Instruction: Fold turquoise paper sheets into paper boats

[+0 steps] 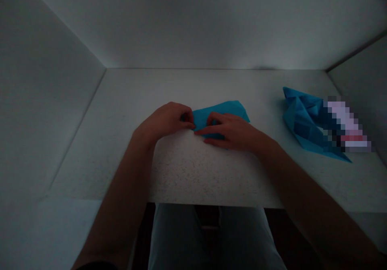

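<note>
A folded sheet of blue paper (229, 107) lies on the white tabletop in front of me, its long side running left to right. My left hand (175, 119) pinches the left end of the paper between thumb and fingers. Over the paper's lower middle rests my right hand (231, 131), fingers pointing left, the index finger stretched along the near edge and touching it. The right thumb is bent over the paper. Part of the sheet is hidden under the right hand.
Folded blue paper shapes (302, 119) with pointed ends sit at the right of the tabletop (205, 177). Beside them is a blurred, pixelated item (347, 121), too coarse to name. White walls (193, 28) close in the back and both sides. The table's front edge is above my legs (178, 237).
</note>
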A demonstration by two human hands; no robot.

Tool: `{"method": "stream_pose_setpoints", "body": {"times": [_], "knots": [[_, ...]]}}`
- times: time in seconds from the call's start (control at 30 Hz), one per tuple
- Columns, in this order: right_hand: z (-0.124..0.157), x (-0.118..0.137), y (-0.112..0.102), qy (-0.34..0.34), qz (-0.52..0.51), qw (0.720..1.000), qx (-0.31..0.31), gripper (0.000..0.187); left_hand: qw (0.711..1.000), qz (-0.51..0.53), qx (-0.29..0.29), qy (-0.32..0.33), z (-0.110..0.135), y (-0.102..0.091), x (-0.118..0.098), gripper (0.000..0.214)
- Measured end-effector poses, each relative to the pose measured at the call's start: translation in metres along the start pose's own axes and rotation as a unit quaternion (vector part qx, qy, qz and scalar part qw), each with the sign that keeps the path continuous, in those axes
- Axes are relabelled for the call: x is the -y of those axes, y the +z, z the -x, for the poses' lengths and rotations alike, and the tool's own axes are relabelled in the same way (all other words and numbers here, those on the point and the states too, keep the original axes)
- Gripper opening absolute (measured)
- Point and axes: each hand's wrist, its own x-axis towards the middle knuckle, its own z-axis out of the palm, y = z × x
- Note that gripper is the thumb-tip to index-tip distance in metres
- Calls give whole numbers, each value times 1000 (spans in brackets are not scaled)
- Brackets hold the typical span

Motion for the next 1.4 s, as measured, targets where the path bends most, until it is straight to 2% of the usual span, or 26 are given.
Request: {"method": "stream_pose_setpoints", "body": {"times": [0.3,0.43,0.53,0.67,0.73,0.8,0.9,1.03,1.13,1.3,1.4], "knots": [[-1,-1,0,-15,37,999,0,46,999,-27,-37,-17,2,0,-2,19],[-2,3,0,0,21,1000,18,45,1000,-21,-19,0,2,2,-6,20],[-1,7,-2,13,-24,999,27,49,999,-36,-13,-11,-1,4,-6,21],[10,-2,-20,25,-142,990,-6,44,997,-56,-39,-39,-3,3,0,24],[18,-13,-32,61,-141,987,-48,36,993,-78,-71,-47,-2,1,4,25],[25,-23,-42,94,-125,986,-57,33,988,-103,-99,-55,0,0,6,25],[29,-28,-47,109,-143,984,5,30,983,-119,-122,-63,1,0,5,26],[29,-17,-44,121,-155,976,90,30,983,-118,-123,-61,1,2,2,28],[28,-8,-41,132,-130,977,102,35,984,-115,-122,-58,0,3,1,33],[25,-2,-38,95,-110,984,107,25,983,-117,-132,-53,0,5,2,30],[23,0,-39,102,-104,983,112,23,982,-94,-155,-44,-1,8,6,31]]}}
